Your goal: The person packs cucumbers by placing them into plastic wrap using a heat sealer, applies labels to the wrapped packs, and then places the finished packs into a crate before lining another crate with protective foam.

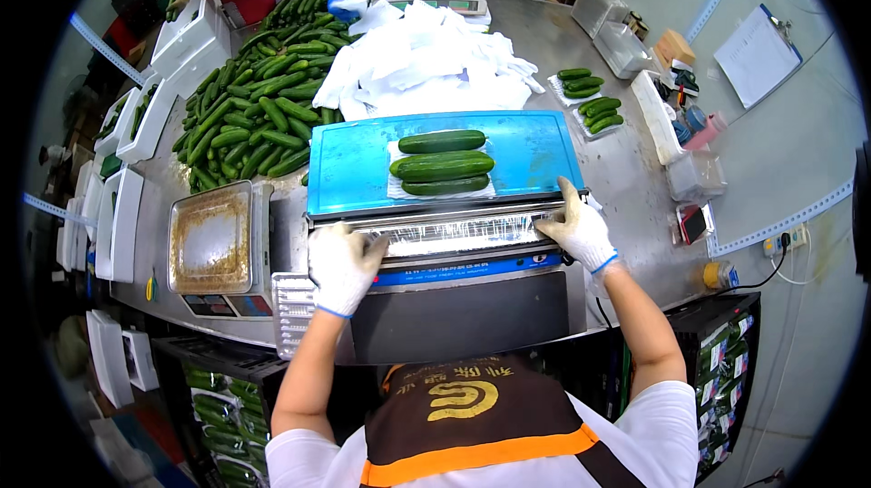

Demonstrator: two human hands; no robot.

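Both my hands wear white knit gloves and lie at opposite ends of a film wrapper (463,273). My left hand (342,267) is curled by the left end of its shiny film strip (463,235), thumb pointing inward. My right hand (580,228) has its thumb at the strip's right end and a finger stretched to the corner of the blue top plate (354,165). Whether either hand pinches film is unclear. On the blue plate, three cucumbers (444,165) lie side by side on a white textured pad (395,192).
A large cucumber heap (258,107) lies back left, beside piled white pads (435,59). A weighing scale (211,240) stands left. Two cucumber packs (599,115) sit at right. Across the table, a co-worker's blue-gloved hand (343,1) is at the pads. A power cord (762,284) runs right.
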